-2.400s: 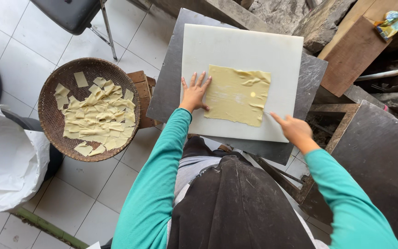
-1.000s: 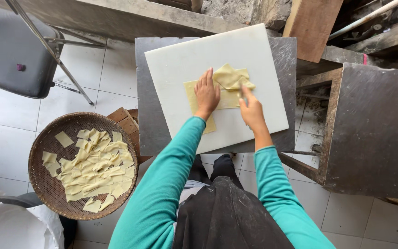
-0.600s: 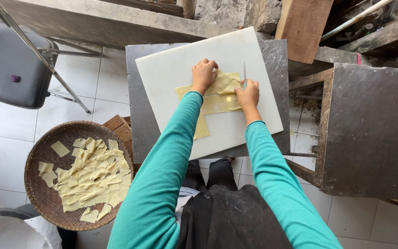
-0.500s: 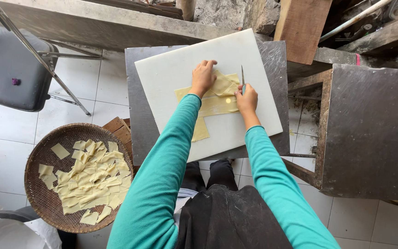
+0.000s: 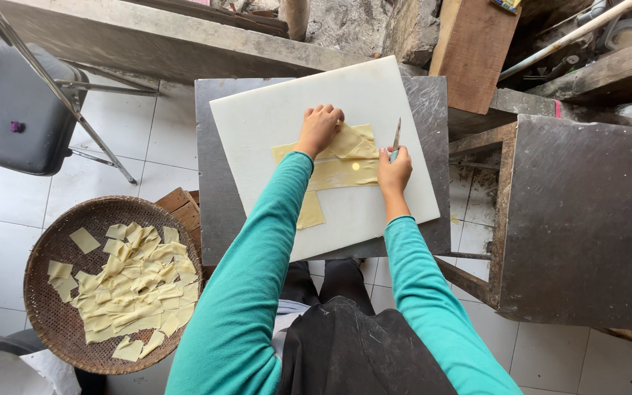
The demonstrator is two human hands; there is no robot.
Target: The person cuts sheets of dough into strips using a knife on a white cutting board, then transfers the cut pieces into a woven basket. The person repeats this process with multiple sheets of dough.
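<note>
Cutting looks to be the step in hand: the left hand (image 5: 319, 129) presses its curled fingers flat on a thin yellow dough sheet (image 5: 334, 170), centre of the white cutting board (image 5: 257, 124) on the grey tabletop (image 5: 213, 219). The right hand (image 5: 393, 170) has its fingers closed round a small knife (image 5: 396, 134), blade pointing to upper frame, at the sheet's right edge. A clean cut likely needs the sheet pinned steady. Cut pieces fill the woven tray (image 5: 45, 322) at lower left.
</note>
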